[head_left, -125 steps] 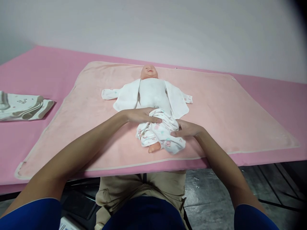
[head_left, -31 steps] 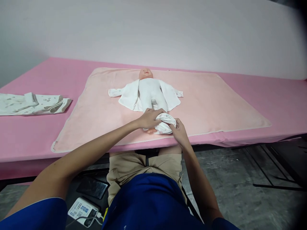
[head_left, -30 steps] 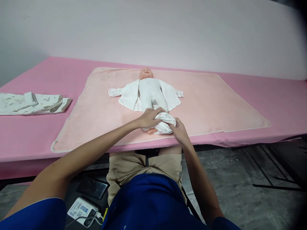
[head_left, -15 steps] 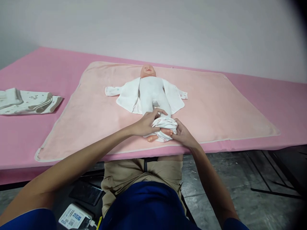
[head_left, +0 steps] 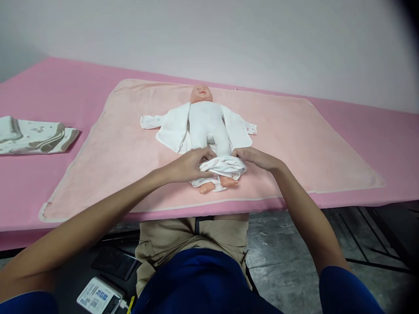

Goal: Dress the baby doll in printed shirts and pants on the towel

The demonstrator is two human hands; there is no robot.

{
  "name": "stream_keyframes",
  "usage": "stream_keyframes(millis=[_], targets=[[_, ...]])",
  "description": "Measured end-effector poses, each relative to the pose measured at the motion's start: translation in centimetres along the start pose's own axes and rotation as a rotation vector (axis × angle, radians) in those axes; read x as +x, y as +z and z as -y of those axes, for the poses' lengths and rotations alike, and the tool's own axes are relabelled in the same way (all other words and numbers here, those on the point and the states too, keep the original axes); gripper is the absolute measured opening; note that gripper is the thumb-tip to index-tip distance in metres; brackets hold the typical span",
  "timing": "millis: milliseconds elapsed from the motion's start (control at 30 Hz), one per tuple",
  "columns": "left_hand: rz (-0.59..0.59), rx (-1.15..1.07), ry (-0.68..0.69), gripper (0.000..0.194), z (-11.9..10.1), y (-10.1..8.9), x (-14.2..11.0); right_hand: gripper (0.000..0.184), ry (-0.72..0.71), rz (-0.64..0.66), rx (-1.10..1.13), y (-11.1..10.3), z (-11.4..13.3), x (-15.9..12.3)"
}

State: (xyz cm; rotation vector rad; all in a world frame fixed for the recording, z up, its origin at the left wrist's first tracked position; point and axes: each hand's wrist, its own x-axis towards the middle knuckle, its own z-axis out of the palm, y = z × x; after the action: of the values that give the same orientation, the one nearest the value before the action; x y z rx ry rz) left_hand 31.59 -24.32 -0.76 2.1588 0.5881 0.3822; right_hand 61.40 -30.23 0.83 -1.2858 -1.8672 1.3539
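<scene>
A baby doll (head_left: 205,120) lies on its back, head away from me, with its white body bare down the front. Its arms are in the sleeves of a small white jacket (head_left: 174,127), which is spread open on both sides. Patterned white baby pants (head_left: 225,166) are bunched around the doll's lower legs, and both feet poke out below. My left hand (head_left: 188,166) grips the bunched cloth from the left, thumb in front and fingers behind. On the other side my right hand (head_left: 253,156) pinches the upper right edge of the pants; its fingertips are partly hidden.
A light pink blanket (head_left: 294,144) lies under the doll on a pink-covered table (head_left: 366,131). Folded white-and-brown baby cloth (head_left: 39,137) rests at the left. Below the table edge are a black phone (head_left: 115,261) and a white power bank (head_left: 100,296) with a cable.
The right foot-side leg has come out through the bunched pants, so both feet now show. My right hand has shifted from the lower side of the cloth up to its top edge.
</scene>
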Motion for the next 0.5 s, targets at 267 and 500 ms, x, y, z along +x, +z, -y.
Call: stream_keyframes(millis=[267, 500], targets=[[0.007, -0.456, -0.148, 0.05, 0.7, -2.9, 0.9, 0.049, -0.019, -0.066, 0.172, 2.1, 1.9, 3.0], [-0.356, -0.1, -0.136, 0.046, 6.1, -3.3, -0.5, 0.041, -0.175, -0.477, -0.387, 2.5, -2.9, 3.5]])
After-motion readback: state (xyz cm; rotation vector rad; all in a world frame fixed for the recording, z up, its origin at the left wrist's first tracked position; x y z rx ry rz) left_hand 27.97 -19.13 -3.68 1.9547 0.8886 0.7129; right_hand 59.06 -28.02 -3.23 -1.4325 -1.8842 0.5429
